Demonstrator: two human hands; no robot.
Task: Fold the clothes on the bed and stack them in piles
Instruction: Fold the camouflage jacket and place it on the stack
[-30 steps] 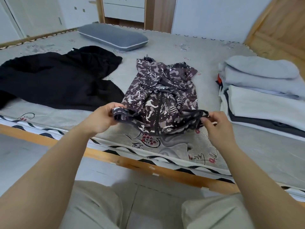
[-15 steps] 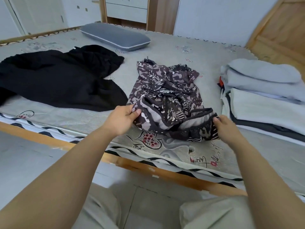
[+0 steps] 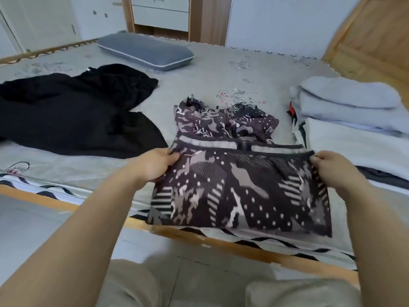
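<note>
Grey patterned bedding covers the wide wooden-framed bed (image 3: 217,69) that fills the room beyond the person's outstretched arms, with white cupboards and a pale wall behind it. Both hands are at work on a brown, grey and white camouflage-print jacket (image 3: 241,191): the left hand (image 3: 155,166) grips the dark hem at one corner, fingers curled round the cloth, and the right hand (image 3: 332,169) pinches the opposite corner, so the lower half of the garment hangs stretched between them, lifted over the near edge of the mattress. The jacket's upper part lies bunched on the bedding just beyond the hands. Judging by that raised hem, the fold in hand is the lengthwise one, bottom half brought up over the top, and it is not yet laid down. To the right of the right hand stands a pile of folded pale grey and white clothes (image 3: 349,120) (a dark layer and a scrap of red show between them), which suggests a good share of the work is finished. To the left of the left hand, well apart from the jacket, a loose black garment (image 3: 73,114) sprawls unfolded across the bedding and appears to be what remains after this piece. A blue-grey pillow (image 3: 146,52) rests far beyond both hands, near the head of the bed.
</note>
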